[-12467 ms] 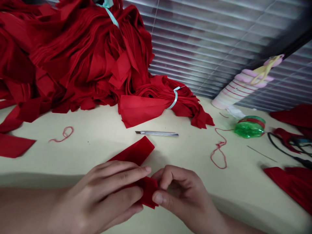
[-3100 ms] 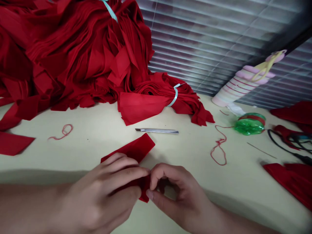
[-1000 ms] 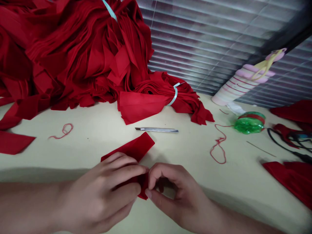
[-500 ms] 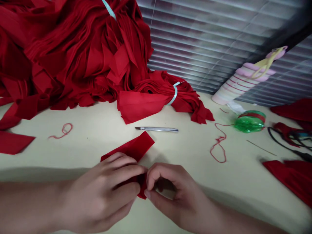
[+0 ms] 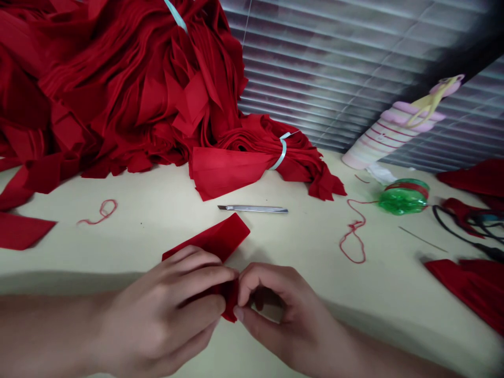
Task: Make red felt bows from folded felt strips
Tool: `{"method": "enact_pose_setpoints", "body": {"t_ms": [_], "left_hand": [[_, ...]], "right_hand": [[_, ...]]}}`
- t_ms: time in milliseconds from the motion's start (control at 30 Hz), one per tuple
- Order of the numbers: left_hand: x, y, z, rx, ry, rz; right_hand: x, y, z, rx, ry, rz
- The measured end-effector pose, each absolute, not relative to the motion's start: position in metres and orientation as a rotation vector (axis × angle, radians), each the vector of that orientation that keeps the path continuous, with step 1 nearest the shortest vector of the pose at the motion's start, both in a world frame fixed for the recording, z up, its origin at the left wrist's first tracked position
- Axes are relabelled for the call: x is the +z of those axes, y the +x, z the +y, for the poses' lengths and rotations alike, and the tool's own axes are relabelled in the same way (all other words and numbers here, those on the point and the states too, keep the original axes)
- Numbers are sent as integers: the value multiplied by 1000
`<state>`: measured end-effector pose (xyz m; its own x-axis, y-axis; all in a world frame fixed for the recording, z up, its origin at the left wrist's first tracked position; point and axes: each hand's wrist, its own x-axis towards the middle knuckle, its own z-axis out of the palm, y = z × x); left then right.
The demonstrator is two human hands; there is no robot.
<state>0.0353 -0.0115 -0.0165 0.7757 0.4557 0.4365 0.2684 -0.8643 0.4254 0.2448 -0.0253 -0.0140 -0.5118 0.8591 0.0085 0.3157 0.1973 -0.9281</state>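
A folded strip of red cloth (image 5: 220, 236) lies on the pale table in front of me, its far end sticking out beyond my fingers. My left hand (image 5: 173, 310) is closed over its near part, fingers bent around the fabric. At the cloth's right edge, my right hand (image 5: 275, 310) curls thumb and forefinger in toward the left fingertips, pinching the border. Whether anything else sits in that pinch is hidden. Just past the cloth lies a slim metal blade tool (image 5: 254, 209), untouched.
Heaped red cloth (image 5: 118, 89) fills the back left, with a tied bundle (image 5: 255, 157) beside it. Red thread (image 5: 352, 236) runs from a green spool (image 5: 403, 197). A striped bottle (image 5: 386, 134) stands by the blinds (image 5: 315, 63). A black cable (image 5: 452, 233) lies at right.
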Motion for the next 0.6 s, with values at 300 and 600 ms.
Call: {"method": "enact_pose_setpoints", "body": {"t_ms": [300,600], "left_hand": [[-16,35,-11,781,2624,526],[-17,35,-11,782,2626,549]], "right_hand": [[-15,245,-26,1307,-1090,-1939],[-14,246,-25,1293,-1086,-1941]]}}
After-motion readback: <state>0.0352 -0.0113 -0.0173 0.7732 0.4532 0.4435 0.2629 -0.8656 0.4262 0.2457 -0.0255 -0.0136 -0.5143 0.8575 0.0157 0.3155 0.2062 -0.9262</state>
